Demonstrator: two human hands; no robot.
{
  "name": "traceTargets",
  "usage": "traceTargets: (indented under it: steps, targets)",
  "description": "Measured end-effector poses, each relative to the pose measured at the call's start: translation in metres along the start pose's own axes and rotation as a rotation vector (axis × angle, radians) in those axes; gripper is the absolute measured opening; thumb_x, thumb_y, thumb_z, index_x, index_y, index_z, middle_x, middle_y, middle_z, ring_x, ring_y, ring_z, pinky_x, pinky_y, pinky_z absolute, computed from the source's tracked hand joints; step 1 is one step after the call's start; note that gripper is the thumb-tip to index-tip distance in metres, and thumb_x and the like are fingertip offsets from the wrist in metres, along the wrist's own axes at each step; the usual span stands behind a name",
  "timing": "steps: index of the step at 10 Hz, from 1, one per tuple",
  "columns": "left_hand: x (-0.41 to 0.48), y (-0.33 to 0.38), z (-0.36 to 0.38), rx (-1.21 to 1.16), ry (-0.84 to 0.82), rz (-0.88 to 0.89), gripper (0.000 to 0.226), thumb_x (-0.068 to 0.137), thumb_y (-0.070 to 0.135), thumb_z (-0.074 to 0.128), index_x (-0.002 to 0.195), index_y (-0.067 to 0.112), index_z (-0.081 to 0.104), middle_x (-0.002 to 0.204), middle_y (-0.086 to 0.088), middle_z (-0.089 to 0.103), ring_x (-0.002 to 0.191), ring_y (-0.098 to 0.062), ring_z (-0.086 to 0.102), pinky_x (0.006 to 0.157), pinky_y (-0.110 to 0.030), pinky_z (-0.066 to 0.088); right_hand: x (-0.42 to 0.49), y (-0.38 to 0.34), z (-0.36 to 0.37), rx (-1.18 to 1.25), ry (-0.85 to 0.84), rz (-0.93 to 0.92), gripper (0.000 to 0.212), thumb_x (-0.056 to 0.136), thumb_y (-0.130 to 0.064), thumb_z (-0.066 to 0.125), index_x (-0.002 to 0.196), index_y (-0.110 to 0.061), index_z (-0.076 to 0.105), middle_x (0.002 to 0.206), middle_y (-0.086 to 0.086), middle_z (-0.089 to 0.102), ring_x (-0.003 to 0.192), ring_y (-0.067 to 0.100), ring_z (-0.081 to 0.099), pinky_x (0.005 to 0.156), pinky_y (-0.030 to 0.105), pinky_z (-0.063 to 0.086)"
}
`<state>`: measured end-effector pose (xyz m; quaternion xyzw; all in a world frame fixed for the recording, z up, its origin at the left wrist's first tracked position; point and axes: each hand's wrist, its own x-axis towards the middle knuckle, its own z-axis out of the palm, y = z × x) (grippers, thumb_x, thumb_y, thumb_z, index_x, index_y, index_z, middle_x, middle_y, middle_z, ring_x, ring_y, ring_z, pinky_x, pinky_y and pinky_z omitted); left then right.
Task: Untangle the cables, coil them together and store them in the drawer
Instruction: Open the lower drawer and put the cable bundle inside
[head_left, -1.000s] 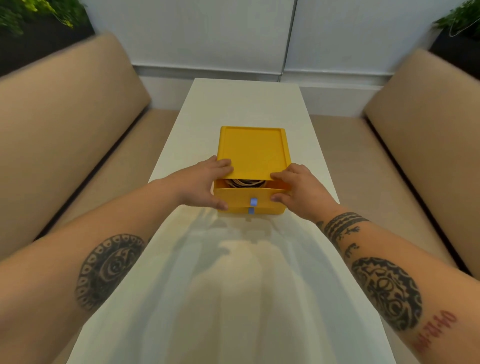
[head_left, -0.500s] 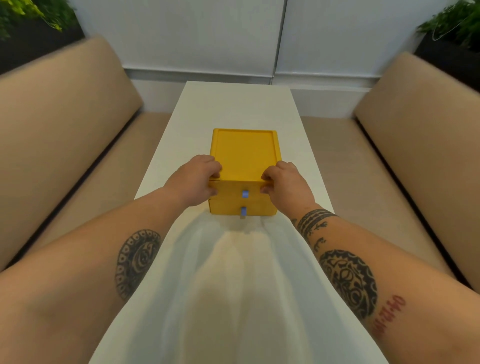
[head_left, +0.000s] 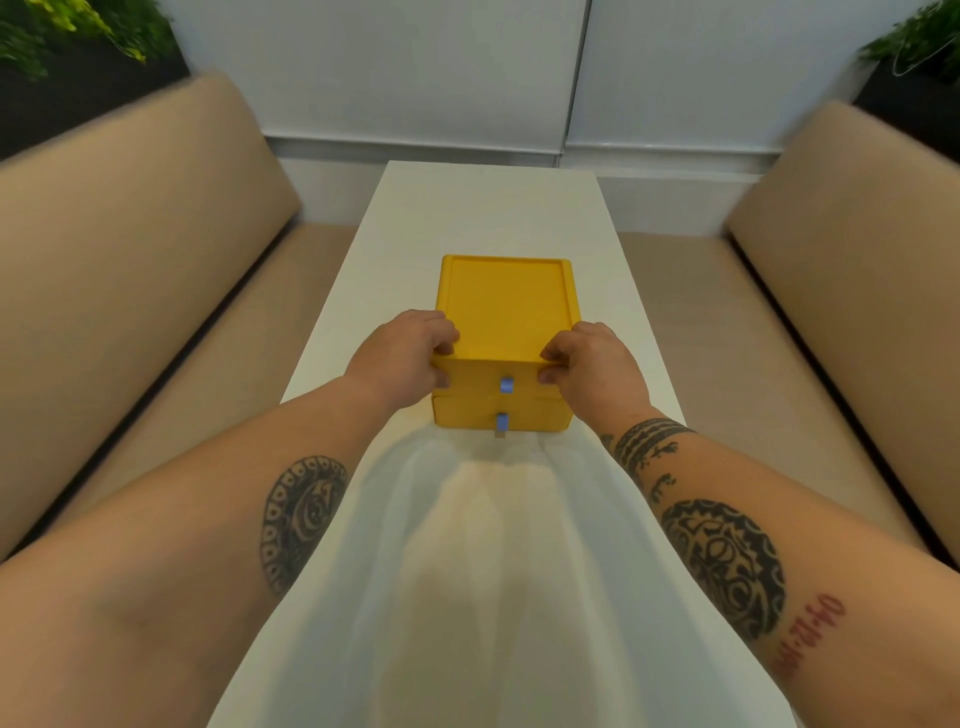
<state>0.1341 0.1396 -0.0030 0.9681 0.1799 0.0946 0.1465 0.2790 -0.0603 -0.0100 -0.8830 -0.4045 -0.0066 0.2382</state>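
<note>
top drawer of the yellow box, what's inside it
Its inside cannot be seen: the top drawer is shut, showing only its yellow front and blue tab. The left hand and right hand grip the box at its front.

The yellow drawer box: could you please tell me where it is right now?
In the head view, the yellow drawer box stands centrally on the white table, its near top corners held between the left hand and right hand.

The left hand's (head_left: 400, 358) fingers (head_left: 444, 338) and the right hand's (head_left: 597, 364) fingers (head_left: 558, 356) are covering the yellow drawer unit's (head_left: 506, 306) near corners. Just below them, shut drawer fronts (head_left: 478, 384) are hiding the contents. Wrist-side, the desk (head_left: 493, 597) is running off-frame.
</note>
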Motion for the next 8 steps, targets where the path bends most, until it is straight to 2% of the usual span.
traceTargets:
  steps: [1,2,3,4,5,6,7,8]
  targets:
    - [-0.001,0.002,0.0,-0.036,0.003,-0.043,0.039,0.071,0.014,0.085,0.106,0.013,0.067,0.128,-0.008,0.061,0.123,-0.028,0.052,0.095,-0.041,0.046,0.001,0.0,0.001,0.043,0.014,0.029,0.027,0.083,-0.018,0.077,0.11,-0.014,0.074,0.101,0.008,0.063,0.107,0.026,0.053,0.088,0.036,0.046]
    - [-0.003,0.007,0.0,-0.032,0.002,-0.067,0.04,0.075,0.011,0.082,0.111,0.013,0.065,0.13,-0.008,0.059,0.121,-0.03,0.054,0.095,-0.041,0.047,0.004,-0.003,-0.001,0.046,-0.031,0.054,0.03,0.084,-0.018,0.077,0.113,-0.013,0.073,0.106,0.01,0.063,0.11,0.026,0.053,0.089,0.033,0.044]
    - [-0.006,0.012,0.003,0.013,0.01,-0.068,0.04,0.08,0.01,0.077,0.115,0.014,0.059,0.118,-0.005,0.058,0.104,-0.031,0.059,0.086,-0.044,0.052,-0.001,-0.004,-0.004,-0.011,-0.041,0.011,0.033,0.089,-0.012,0.07,0.122,-0.014,0.068,0.115,0.009,0.06,0.115,0.028,0.051,0.092,0.034,0.043]
    - [-0.013,0.018,0.007,0.052,-0.013,-0.092,0.045,0.084,0.013,0.069,0.124,0.017,0.05,0.123,-0.005,0.053,0.102,-0.032,0.059,0.083,-0.047,0.053,-0.031,0.0,0.0,-0.021,-0.104,-0.074,0.057,0.094,-0.012,0.063,0.148,-0.017,0.044,0.153,0.003,0.04,0.144,0.027,0.031,0.111,0.033,0.033]
    - [-0.027,0.023,0.011,0.106,-0.077,-0.11,0.067,0.085,0.019,0.068,0.141,0.017,0.031,0.134,-0.01,0.045,0.109,-0.034,0.054,0.084,-0.047,0.051,-0.091,0.012,0.019,-0.07,-0.141,-0.184,0.078,0.097,-0.022,0.062,0.159,-0.019,0.015,0.167,-0.004,-0.003,0.154,0.022,-0.008,0.122,0.034,0.009]
    - [-0.043,0.026,0.02,0.223,-0.1,-0.086,0.087,0.087,0.02,0.067,0.154,0.012,0.012,0.162,-0.008,0.011,0.142,-0.036,0.026,0.106,-0.051,0.04,-0.166,0.033,0.055,-0.111,-0.332,-0.065,0.067,0.102,-0.039,0.047,0.159,-0.025,0.015,0.16,-0.014,-0.025,0.153,0.02,-0.015,0.126,0.037,0.004]
    - [-0.056,0.025,0.028,0.205,-0.128,-0.133,0.096,0.089,0.022,0.062,0.157,0.018,-0.004,0.166,-0.002,-0.01,0.15,-0.035,0.009,0.112,-0.054,0.035,-0.251,0.046,0.098,-0.131,-0.212,-0.025,0.058,0.103,-0.053,0.015,0.15,-0.028,0.038,0.161,-0.018,-0.021,0.154,0.019,-0.002,0.122,0.038,0.004]
    - [-0.068,0.03,0.018,0.192,-0.213,-0.203,0.095,0.092,0.021,0.058,0.157,0.023,-0.012,0.166,-0.002,-0.013,0.152,-0.034,0.001,0.114,-0.055,0.032,-0.295,0.044,0.114,-0.106,-0.132,-0.03,0.062,0.098,-0.059,0.013,0.132,-0.024,0.051,0.167,-0.014,0.0,0.154,0.011,0.002,0.114,0.047,0.021]
